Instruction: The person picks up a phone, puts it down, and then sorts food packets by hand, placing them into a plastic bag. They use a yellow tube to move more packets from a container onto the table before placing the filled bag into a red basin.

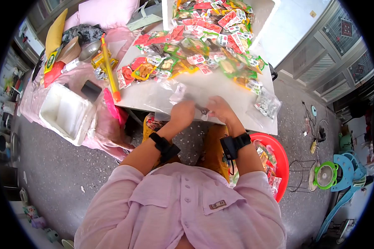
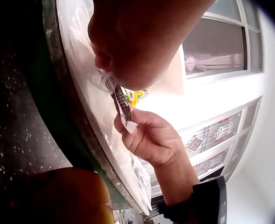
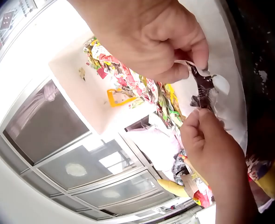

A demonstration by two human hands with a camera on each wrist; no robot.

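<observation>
Between my two hands, just over the near edge of the table, stretches a small dark brown packet [image 3: 204, 87] with white printing and a pale flap. My left hand [image 1: 183, 113] pinches one end of it between thumb and finger. At the opposite end, the fingertips of my right hand [image 1: 221, 109] pinch the packet, close to a white torn-looking bit [image 2: 130, 126]. A clear plastic bag [image 1: 178, 92] with a white label lies on the tabletop just beyond my left hand. In the left wrist view my left hand [image 2: 128, 51] covers part of the packet.
Many colourful snack packets [image 1: 195, 58] spread over the white table [image 1: 141, 98] and fill a white foam box [image 1: 259, 25] behind. A red tub [image 1: 283, 166] of packets stands below right. Left are an empty foam box [image 1: 66, 112] and a yellow stick [image 1: 109, 68]. Clear bags [image 1: 268, 104] lie right.
</observation>
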